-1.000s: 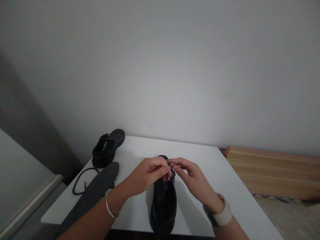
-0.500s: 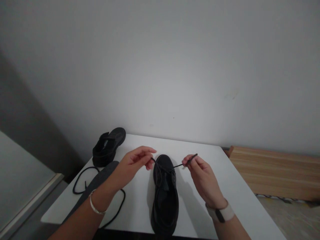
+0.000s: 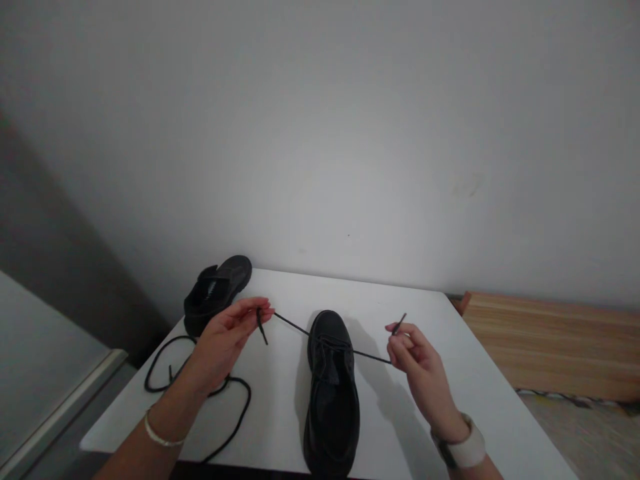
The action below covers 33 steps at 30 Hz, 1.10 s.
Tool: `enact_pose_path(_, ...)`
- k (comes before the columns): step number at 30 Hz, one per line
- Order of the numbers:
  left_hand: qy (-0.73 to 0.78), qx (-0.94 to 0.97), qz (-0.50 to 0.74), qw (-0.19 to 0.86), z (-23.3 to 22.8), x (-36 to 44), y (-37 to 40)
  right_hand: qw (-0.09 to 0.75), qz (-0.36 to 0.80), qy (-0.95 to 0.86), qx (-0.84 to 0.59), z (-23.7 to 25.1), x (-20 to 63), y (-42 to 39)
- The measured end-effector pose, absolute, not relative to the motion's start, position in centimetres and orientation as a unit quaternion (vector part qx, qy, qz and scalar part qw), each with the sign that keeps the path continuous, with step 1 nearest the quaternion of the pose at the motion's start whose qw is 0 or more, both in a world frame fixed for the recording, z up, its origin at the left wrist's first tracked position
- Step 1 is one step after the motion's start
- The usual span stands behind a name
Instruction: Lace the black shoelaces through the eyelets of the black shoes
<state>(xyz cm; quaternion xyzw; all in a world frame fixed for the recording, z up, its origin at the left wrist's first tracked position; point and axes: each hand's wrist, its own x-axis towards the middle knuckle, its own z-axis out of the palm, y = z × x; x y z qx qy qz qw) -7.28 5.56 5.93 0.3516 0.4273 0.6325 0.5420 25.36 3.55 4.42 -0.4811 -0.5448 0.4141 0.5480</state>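
White tabletop (image 3: 430, 400) against a plain grey wall (image 3: 320, 120), wooden board (image 3: 550, 340) off to the right, lower down. Black shoe (image 3: 331, 400) stands mid-tabletop, toe pointing away from the camera, heel at the near edge. Second black shoe (image 3: 216, 291) at the far left corner, well apart from the first. Loose black cord (image 3: 235, 417) looped on the left part of the tabletop, partly under the left forearm. Left hand (image 3: 224, 340) left of the shoe, thumb and fingers pressed together on one end of the shoelace (image 3: 295, 326), tip sticking down past the fingertips. Right hand (image 3: 416, 360) right of the shoe, pinching the other lace end, tip poking up. Lace runs taut from each hand to the eyelets near the shoe's front. Bracelet (image 3: 159, 435) on left wrist, watch band (image 3: 463, 450) on right wrist.
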Motion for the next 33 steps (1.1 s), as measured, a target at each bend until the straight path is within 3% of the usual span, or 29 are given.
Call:
enact_pose_path(3, 0.45, 0.36, 0.635, 0.515, 5.9, -7.5, 5.5, 0.431, 0.349, -0.666, -0.499, 4.0, 25.6, 3.2)
enact_pose_path(6, 0.461, 0.381, 0.63, 0.495, 5.7, -7.7, 5.6, 0.381, 0.289, -0.732, -0.486, 3.9, 25.7, 3.1)
enact_pose_path(11, 0.48, 0.446, 0.603, 0.455, 5.8, -8.1, 5.4, 0.374, 0.263, -0.752, -0.476, 4.1, 25.9, 3.1)
enact_pose_path(20, 0.5, 0.681, 0.444, 0.298, 5.7, -7.7, 4.8, 0.329, 0.243, -0.775, -0.482, 4.0, 25.2, 2.9)
enact_pose_path(33, 0.447, 0.754, 0.374, 0.305, 4.1, -4.7, 4.6, 0.313, 0.191, -0.795, -0.483, 3.6, 24.9, 3.0)
